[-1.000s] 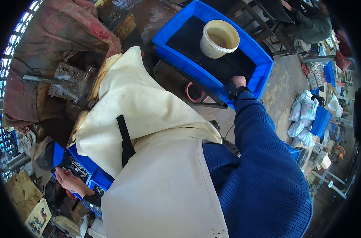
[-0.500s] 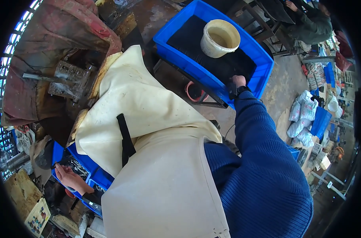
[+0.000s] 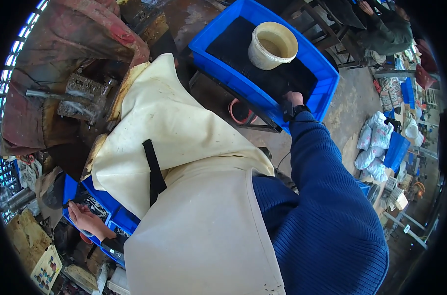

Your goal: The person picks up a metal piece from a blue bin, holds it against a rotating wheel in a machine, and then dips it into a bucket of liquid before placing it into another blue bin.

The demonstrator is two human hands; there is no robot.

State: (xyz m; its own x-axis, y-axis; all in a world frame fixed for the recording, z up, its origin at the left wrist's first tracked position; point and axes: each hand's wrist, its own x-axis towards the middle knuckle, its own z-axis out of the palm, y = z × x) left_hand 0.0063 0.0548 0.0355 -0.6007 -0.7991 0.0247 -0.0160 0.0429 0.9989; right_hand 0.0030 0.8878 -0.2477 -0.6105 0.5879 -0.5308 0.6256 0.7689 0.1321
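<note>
My right hand (image 3: pixel 294 99) reaches over the near right part of a large blue tub (image 3: pixel 265 100). Its fingers look curled in, over the dark contents (image 3: pixel 233 46); what they hold, if anything, is hidden. A whitish bucket (image 3: pixel 259 55) stands inside that tub. My left hand (image 3: pixel 88 220) is at the outer edge of a smaller blue bin (image 3: pixel 70 189) containing small metal-looking pieces (image 3: pixel 93 205). Thumb and fingers are closed together there, with a small dark bit at their tips that I cannot make out. A cream apron (image 3: pixel 204 231) covers my front and lap.
To the left, a worn machine block with a metal rod (image 3: pixel 49 95) sits under a reddish cover (image 3: pixel 37 54). A red bucket (image 3: pixel 241 112) is beneath the tub's stand. White sacks (image 3: pixel 376 142) lie at right. Another person (image 3: pixel 388 32) is at far right.
My right hand has shifted very slightly left and toward the far side over the tub. The left hand has hardly moved.
</note>
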